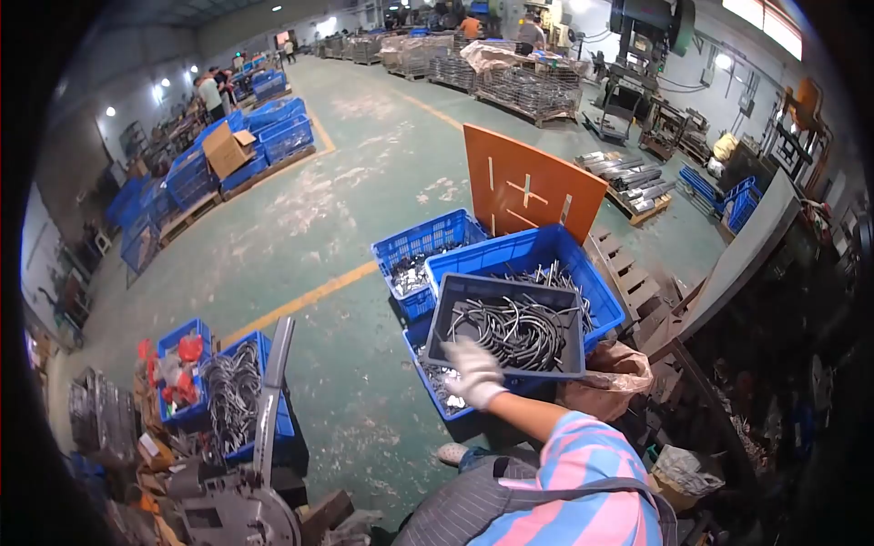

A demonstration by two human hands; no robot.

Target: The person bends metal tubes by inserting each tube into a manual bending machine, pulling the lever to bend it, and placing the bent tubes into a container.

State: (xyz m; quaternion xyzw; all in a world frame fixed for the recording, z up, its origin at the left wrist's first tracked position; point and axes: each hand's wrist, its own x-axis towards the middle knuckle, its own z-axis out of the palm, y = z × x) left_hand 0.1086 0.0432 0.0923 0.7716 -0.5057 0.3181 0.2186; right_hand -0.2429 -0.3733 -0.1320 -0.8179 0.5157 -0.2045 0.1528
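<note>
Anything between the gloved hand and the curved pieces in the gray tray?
Nothing visible: the gray tray is open-topped and the curved pieces lie uncovered. The gloved hand overlaps the tray's near left corner in view; blur hides whether it touches.

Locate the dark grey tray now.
In the head view, the tray is just right of centre, in front of the orange board, a gloved hand at its near-left corner.

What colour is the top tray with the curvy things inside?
The tray is dark grey, seen best in the head view.
</note>
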